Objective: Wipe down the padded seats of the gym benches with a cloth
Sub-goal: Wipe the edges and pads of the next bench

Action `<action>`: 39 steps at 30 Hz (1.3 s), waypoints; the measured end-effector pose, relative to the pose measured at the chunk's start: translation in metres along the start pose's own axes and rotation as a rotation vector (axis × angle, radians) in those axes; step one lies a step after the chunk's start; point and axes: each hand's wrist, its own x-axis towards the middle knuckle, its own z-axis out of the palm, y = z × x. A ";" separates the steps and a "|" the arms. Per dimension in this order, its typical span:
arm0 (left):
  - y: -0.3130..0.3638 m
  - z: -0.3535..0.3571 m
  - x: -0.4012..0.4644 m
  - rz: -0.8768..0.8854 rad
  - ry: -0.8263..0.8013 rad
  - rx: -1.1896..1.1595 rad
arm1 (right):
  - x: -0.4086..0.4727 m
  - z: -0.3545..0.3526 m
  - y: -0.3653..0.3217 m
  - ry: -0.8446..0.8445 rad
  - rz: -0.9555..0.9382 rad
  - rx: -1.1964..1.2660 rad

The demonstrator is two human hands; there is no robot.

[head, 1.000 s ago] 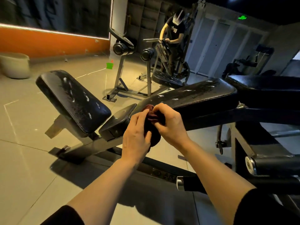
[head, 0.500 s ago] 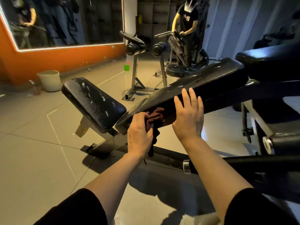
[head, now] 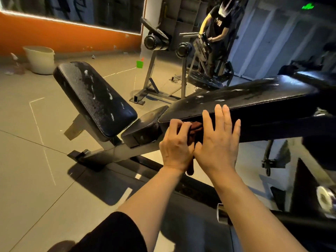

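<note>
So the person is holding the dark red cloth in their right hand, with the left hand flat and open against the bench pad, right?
Not quite: the head view shows the hands the other way round. The left hand grips the dark red cloth, and the right hand lies flat and open against the bench pad.

The left hand (head: pixel 174 146) and right hand (head: pixel 218 142) are meeting at the near edge of the bench (head: pixel 245 100), the cloth (head: pixel 196 127) lying between them. A bucket (head: pixel 40 59) is sitting far left, behind.
</note>
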 end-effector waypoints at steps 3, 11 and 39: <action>-0.006 -0.001 -0.001 -0.068 0.054 -0.027 | -0.002 0.002 0.002 0.000 -0.008 -0.042; 0.006 -0.003 -0.001 -0.264 0.103 -0.069 | -0.004 0.004 0.005 -0.027 -0.017 -0.107; 0.007 -0.001 0.005 -0.231 0.152 -0.204 | -0.006 0.001 0.004 -0.105 -0.010 -0.103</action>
